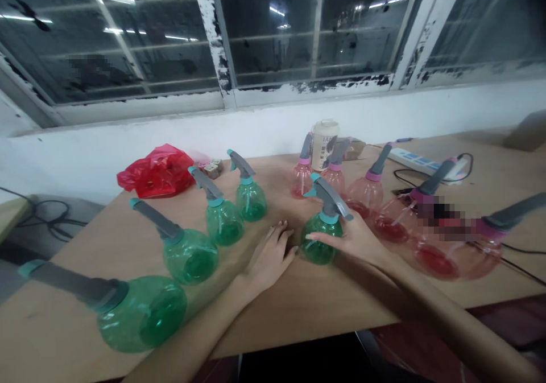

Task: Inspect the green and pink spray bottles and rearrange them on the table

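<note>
Near the centre of the frame, the right hand (360, 241) is wrapped about the right side of a green spray bottle (319, 253), its thumb across the front, while the left hand (271, 252) lies on the surface (264, 326) just beside it, fingers loosely spread and holding nothing. How firmly the right hand grips cannot be told. The held bottle appears upright, but its rounded body and tall trigger head could make it tip or turn if the hold is slack, since the left hand gives it no support. The likelier trouble is crowding: the pink spray bottles (364, 194) run from upper centre to the right of the frame, close behind the right hand, so a rightward swing of the knuckles or forearm could knock one, and that one its neighbour or the paper cup (325, 144) behind. On the other side, the left forearm passes near the large green bottle (143, 314) at lower left; drawing the elbow outward might push that bottle over. A black cable (522, 275) at the right edge could snag a sliding base. Whether the darker patches inside are liquid is unclear; if so, a toppled bottle might leak.
</note>
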The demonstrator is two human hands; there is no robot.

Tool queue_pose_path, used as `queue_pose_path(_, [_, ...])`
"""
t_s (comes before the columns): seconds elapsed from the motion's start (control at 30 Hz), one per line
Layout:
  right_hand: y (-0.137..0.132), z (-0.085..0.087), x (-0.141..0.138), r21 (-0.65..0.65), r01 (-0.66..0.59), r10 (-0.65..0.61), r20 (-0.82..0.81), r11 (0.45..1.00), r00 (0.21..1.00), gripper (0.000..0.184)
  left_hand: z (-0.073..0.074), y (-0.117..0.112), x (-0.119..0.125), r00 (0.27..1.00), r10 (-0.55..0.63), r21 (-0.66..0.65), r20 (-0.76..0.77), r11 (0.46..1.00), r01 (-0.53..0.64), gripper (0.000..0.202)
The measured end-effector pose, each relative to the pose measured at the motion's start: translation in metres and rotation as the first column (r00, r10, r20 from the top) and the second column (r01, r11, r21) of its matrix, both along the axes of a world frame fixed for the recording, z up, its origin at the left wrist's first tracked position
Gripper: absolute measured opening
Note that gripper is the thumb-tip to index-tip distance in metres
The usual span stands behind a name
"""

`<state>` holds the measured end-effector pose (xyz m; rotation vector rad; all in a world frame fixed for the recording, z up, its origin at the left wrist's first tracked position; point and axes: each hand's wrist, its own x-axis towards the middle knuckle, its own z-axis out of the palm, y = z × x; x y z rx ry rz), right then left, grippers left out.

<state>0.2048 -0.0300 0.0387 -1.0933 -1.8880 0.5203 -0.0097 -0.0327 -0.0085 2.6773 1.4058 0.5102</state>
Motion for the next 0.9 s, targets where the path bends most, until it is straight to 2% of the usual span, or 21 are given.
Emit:
queue_pose_path(0.1, [-0.013, -0.013, 0.006, 0.001, 0.05, -0.05, 0.064, 0.999, 0.997, 0.069, 0.001, 0.0, 0.0, 1.0, -0.001, -0.005, -0.002, 1.0, 0.001, 0.036])
queue_pose_path(0.2, [-0.025, -0.026, 0.008, 0.006, 0.164, -0.163, 0.118, 0.986, 0.98, 0.07, 0.003, 0.0, 0.001, 1.0, 0.006, 0.003, -0.007, 1.0, -0.006, 0.036])
queue_pose_path(0.33, [-0.026, -0.032, 0.007, 0.133, 0.263, -0.287, 0.212, 0.956, 0.934, 0.068, 0.005, -0.004, 0.003, 0.999, 0.011, 0.024, -0.05, 1.0, -0.01, 0.035])
queue_pose_path(0.47, [-0.006, -0.025, 0.001, 0.2, 0.27, -0.322, 0.306, 0.942, 0.896, 0.072, 0.006, -0.012, 0.007, 0.996, 0.051, 0.06, -0.069, 0.997, -0.047, 0.033])
queue_pose_path(0.6, [0.024, -0.011, -0.018, 0.191, 0.294, -0.348, 0.399, 0.936, 0.848, 0.076, 0.006, -0.018, 0.012, 0.997, 0.076, 0.057, -0.035, 0.996, -0.074, 0.027])
queue_pose_path(0.77, [0.054, 0.004, -0.049, 0.1, 0.395, -0.389, 0.502, 0.913, 0.773, 0.086, 0.008, -0.021, 0.013, 0.998, 0.063, 0.048, -0.014, 0.997, -0.062, 0.024])
queue_pose_path(0.9, [0.071, 0.008, -0.065, 0.153, 0.383, -0.402, 0.532, 0.911, 0.745, 0.084, 0.008, -0.021, 0.013, 0.997, 0.067, 0.036, -0.025, 0.997, -0.066, 0.026])
